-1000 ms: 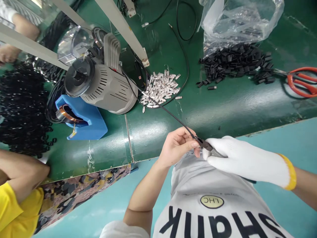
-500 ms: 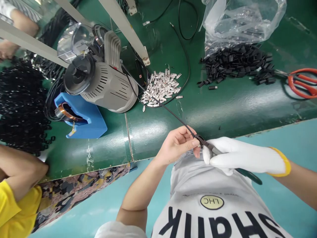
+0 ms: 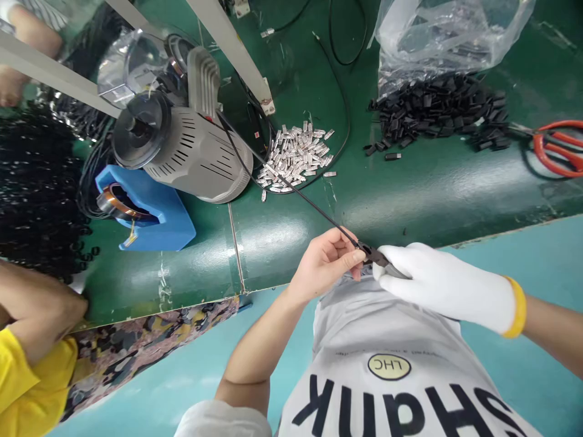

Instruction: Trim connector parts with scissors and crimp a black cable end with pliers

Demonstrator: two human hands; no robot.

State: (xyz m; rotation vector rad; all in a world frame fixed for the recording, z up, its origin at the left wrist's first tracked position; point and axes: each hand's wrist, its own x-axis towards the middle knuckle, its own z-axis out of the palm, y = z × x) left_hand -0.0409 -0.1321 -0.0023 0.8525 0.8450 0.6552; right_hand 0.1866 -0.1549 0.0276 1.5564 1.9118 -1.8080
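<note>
My bare left hand pinches a thin black cable near its end, just past the table's front edge. My right hand, in a white glove with a yellow cuff, is wrapped round a pair of pliers. The dark jaws of the pliers meet the cable end at my left fingertips. What sits between the jaws is too small to make out. From my fingers the cable runs back to the left, past a pile of small silver metal connectors on the green table.
A grey machine and a blue tape dispenser stand at the left. Black plastic pieces lie before a clear plastic bag, beside red-handled scissors. A co-worker's arm rests at the left edge.
My right hand has closed further round the pliers, and the green handle that stuck out below it no longer shows. My left hand keeps its pinch on the cable.
</note>
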